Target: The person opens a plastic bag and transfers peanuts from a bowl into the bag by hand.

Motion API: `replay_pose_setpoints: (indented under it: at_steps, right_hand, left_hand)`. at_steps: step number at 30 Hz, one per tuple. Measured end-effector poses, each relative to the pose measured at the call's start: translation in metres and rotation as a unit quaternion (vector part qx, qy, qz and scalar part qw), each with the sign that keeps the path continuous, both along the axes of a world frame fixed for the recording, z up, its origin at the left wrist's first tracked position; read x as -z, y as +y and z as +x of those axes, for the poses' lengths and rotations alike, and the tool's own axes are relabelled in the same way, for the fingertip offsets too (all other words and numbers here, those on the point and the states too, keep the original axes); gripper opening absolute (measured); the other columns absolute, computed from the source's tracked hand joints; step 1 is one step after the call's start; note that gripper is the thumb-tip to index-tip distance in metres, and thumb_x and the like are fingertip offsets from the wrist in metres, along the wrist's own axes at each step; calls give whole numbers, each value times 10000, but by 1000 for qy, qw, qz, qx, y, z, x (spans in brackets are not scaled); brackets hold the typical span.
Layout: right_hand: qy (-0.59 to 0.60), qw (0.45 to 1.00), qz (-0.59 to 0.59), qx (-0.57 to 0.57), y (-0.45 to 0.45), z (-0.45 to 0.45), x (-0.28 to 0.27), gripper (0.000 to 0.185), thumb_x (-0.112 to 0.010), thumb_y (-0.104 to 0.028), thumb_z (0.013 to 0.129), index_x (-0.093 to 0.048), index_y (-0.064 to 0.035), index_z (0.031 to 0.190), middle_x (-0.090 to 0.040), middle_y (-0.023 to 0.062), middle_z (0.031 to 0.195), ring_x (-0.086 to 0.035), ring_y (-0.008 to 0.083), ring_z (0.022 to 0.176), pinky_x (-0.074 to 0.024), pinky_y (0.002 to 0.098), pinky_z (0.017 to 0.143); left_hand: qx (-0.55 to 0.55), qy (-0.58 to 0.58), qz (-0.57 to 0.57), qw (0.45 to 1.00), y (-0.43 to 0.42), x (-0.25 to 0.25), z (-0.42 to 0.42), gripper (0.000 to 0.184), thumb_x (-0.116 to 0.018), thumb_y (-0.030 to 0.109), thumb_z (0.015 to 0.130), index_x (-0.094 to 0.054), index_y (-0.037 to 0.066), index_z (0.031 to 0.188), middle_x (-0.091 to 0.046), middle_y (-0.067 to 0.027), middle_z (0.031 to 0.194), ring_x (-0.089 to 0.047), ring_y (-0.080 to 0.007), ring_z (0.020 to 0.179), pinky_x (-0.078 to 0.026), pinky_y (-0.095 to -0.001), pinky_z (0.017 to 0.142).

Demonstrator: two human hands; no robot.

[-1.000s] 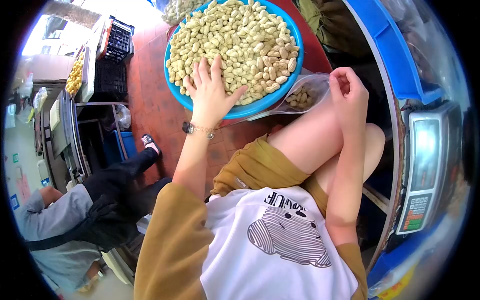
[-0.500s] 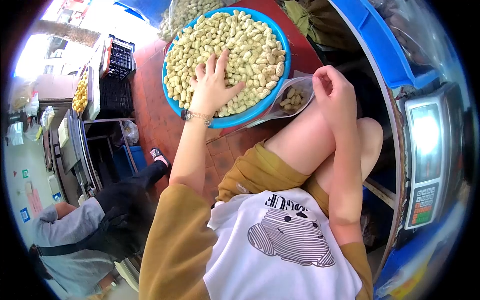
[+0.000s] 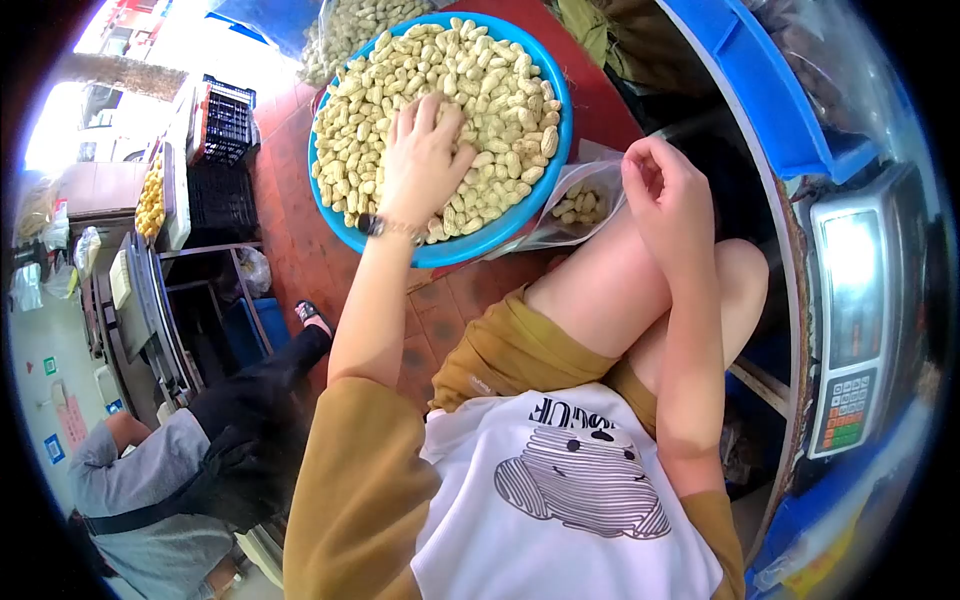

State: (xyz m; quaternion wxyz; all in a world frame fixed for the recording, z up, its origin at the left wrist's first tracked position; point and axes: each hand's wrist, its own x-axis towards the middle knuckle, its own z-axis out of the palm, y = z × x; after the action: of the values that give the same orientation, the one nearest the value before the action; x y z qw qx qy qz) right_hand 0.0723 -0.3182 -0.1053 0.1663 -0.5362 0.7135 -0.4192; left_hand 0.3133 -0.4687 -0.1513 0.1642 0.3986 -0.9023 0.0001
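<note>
My left hand (image 3: 425,165) lies on a heap of unshelled peanuts (image 3: 500,110) in a round blue basin (image 3: 562,75). Its fingers bend down among the peanuts and the thumb stands apart; the fingertips are partly hidden. A bracelet and a dark watch-like band sit at that wrist. My right hand (image 3: 668,190) is curled above my thigh, thumb and forefinger forming a loop. Its fingers close at the edge of a clear plastic bag (image 3: 555,222), which hangs beside the basin with some peanuts inside; the exact grip is partly hidden.
A digital scale (image 3: 850,300) and a blue tray (image 3: 770,90) stand on the right. Another bag of peanuts (image 3: 350,35) lies behind the basin. Black crates (image 3: 225,125) are stacked at left. A person in a grey top (image 3: 160,460) is at lower left.
The fingers of my left hand have drawn together and bent deeper into the peanuts, with the thumb closer in. My right hand keeps nearly the same pose. The view has shifted slightly.
</note>
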Motion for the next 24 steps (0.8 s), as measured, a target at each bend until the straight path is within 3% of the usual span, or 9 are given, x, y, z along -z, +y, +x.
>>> replay_pose_setpoints:
  at_steps: [5,6,9,10,12,14,17,18,24]
  right_hand:
    - [18,1000,20,-5,-2,4,1,94,-614,-138,882,-583,-50,873,-634,122,773,-615,294,653,-474,387,599]
    - [23,999,21,-7,-3,4,2,94,-615,-140,883,-583,-52,875,-633,122,767,-615,294,652,-474,388,598]
    - [26,999,19,-5,-4,6,1,95,-614,-143,887,-586,-53,872,-631,129,745,-621,303,652,-474,398,596]
    - [20,999,26,-7,-4,6,0,97,-614,-145,888,-587,-54,872,-630,130,740,-621,305,650,-473,400,595]
    - [10,999,40,-10,-4,4,-1,100,-615,-149,889,-589,-54,870,-630,131,730,-622,309,645,-472,406,592]
    - [17,999,32,-10,-3,5,1,104,-617,-152,888,-590,-54,869,-625,130,717,-619,305,639,-470,406,589]
    - [23,999,34,-6,-3,5,4,103,-621,-152,885,-591,-55,871,-621,128,709,-616,297,631,-471,398,587]
    - [26,999,35,-4,-3,6,4,101,-623,-152,884,-591,-56,872,-620,127,709,-614,294,629,-471,395,587]
    - [28,999,38,-11,-2,5,3,108,-620,-164,885,-590,-60,877,-642,136,748,-634,314,664,-482,403,604]
  left_hand:
    - [1,81,62,995,23,-14,32,358,-644,225,859,-596,108,1195,-481,-142,1329,-434,-372,1242,-336,-488,1062]
    - [-6,68,23,997,26,-16,38,513,-686,283,863,-514,98,1309,-423,-173,1393,-398,-383,1281,-305,-487,1083]
    - [-53,97,32,993,38,-28,47,713,-710,378,853,-385,75,1410,-359,-211,1441,-355,-397,1320,-274,-493,1102]
    - [-57,111,37,992,35,-18,54,915,-753,500,783,-306,53,1445,-344,-240,1442,-335,-409,1328,-246,-543,1101]
    - [-57,38,28,997,32,-6,53,977,-766,555,739,-308,64,1448,-335,-249,1447,-314,-415,1346,-213,-585,1102]
    - [-83,54,61,993,35,1,41,1078,-783,643,652,-322,87,1451,-319,-258,1463,-264,-437,1382,-149,-654,1100]
    - [-20,68,17,997,23,5,25,1069,-789,653,629,-348,137,1455,-307,-238,1484,-244,-462,1392,-176,-666,1089]
    - [-19,77,25,997,20,2,20,976,-787,631,638,-408,213,1435,-363,-200,1466,-285,-478,1368,-265,-665,1043]
    - [4,-12,-1,1000,10,-1,19,682,-733,485,709,-541,283,1332,-494,-148,1352,-341,-492,1333,-353,-631,989]
